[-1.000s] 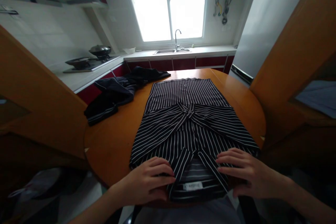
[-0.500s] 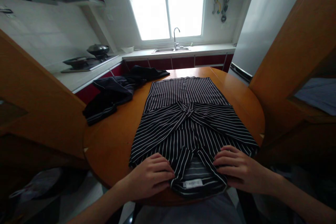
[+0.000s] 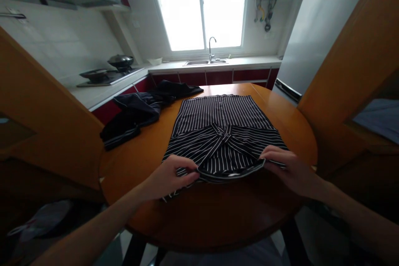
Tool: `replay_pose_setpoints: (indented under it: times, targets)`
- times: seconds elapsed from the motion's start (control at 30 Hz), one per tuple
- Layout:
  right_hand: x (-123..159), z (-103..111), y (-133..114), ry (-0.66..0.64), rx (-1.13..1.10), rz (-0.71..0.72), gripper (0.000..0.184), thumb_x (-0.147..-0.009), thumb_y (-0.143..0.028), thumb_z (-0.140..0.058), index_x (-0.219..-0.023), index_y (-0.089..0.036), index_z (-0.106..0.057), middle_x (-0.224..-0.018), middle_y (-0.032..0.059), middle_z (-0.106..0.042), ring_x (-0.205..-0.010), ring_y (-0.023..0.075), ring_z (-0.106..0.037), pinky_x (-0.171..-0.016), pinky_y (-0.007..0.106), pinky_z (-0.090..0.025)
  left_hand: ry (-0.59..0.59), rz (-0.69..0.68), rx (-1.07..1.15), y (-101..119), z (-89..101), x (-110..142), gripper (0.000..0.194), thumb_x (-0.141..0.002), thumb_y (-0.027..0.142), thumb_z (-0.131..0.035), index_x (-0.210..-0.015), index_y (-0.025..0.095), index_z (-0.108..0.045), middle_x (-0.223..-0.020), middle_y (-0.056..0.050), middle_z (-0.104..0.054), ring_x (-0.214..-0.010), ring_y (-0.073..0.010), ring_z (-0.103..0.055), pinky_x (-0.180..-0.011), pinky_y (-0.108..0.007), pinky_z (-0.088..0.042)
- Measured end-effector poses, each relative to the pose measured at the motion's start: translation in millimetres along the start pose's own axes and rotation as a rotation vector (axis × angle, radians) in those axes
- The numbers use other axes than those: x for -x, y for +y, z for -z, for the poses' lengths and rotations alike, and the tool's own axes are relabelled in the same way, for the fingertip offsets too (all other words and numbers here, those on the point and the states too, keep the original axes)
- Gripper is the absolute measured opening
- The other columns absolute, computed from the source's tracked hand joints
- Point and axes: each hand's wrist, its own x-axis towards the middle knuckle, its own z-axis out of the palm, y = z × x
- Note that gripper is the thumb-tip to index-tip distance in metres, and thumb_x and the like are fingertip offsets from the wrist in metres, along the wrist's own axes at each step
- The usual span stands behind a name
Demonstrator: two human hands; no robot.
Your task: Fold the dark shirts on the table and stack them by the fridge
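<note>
Head view: left fingers point(image 3: 186, 163) and right fingers point(image 3: 276, 153) pinch the white-striped black shirt point(image 3: 222, 114), probably by its collar point(image 3: 233, 176).

Bare tabletop point(image 3: 131, 174) gives a hand room left and right of the striped shirt point(image 3: 221, 112) and along the near edge. Dark clothes point(image 3: 137, 108) block the far left side.

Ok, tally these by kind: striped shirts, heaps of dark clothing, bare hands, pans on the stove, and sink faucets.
Black-and-white striped fabric shirt: 1
Heap of dark clothing with pale trim: 1
Bare hands, left hand and right hand: 2
Round metal pans, front pan and rear pan: 2
Curved metal faucet: 1
Total: 7
</note>
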Motion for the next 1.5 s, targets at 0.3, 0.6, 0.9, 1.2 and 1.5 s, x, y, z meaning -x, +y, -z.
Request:
replay_pose_setpoints:
  times: [0.3,0.6,0.9,1.2,1.5]
  targets:
    - [-104,16,56,-0.038,0.059,-0.17,0.03,-0.091,-0.038,-0.053,-0.067,-0.019,-0.056,-0.063,-0.0026,-0.052,-0.061,0.0132,-0.046,-0.058,0.027,-0.035,0.08,0.251,0.146,-42,60.4,-92,0.036,-0.08,0.049,-0.07,-0.068,0.015,-0.066,-0.06,0.002,-0.056,-0.055,-0.0089,-0.047,-0.051,-0.019,-0.036]
    - [-167,-22,132,-0.158,0.184,-0.574,0.019,-0.077,-0.027,-0.066,-0.061,-0.016,-0.065,-0.059,0.0006,-0.059,-0.06,0.0137,-0.053,-0.057,0.025,-0.038,-0.023,0.583,0.205,-134,54.4,-160,0.043,-0.054,0.053,-0.087,-0.072,0.016,-0.073,-0.066,-0.001,-0.064,-0.064,-0.0138,-0.058,-0.064,-0.027,-0.05]
    - [-151,-38,155,-0.14,0.214,-0.526,0.022,-0.085,-0.029,-0.066,-0.072,-0.014,-0.074,-0.072,0.0058,-0.071,-0.069,0.0171,-0.063,-0.063,0.026,-0.042,-0.079,0.56,0.163,-142,54.0,-158,0.047,-0.059,0.057,-0.083,-0.08,0.016,-0.077,-0.067,-0.002,-0.065,-0.062,-0.014,-0.058,-0.06,-0.027,-0.049]
    - [-154,-23,144,0.039,0.191,-0.4,0.014,-0.085,-0.024,-0.062,-0.086,-0.014,-0.072,-0.083,0.0068,-0.073,-0.076,0.0176,-0.064,-0.07,0.026,-0.045,0.091,0.485,0.235,-130,64.9,-158,0.037,-0.059,0.043,-0.087,-0.079,0.015,-0.074,-0.068,-0.002,-0.068,-0.063,-0.0138,-0.062,-0.061,-0.026,-0.052]
    - [-206,-8,156,0.023,0.334,-0.463,0.014,-0.086,-0.021,-0.064,-0.09,-0.014,-0.076,-0.09,0.0089,-0.076,-0.082,0.0185,-0.067,-0.075,0.025,-0.047,0.167,0.486,-0.007,-129,87.8,-198,0.026,-0.069,0.035,-0.082,-0.077,0.012,-0.073,-0.059,-0.001,-0.063,-0.054,-0.0116,-0.057,-0.055,-0.024,-0.047]
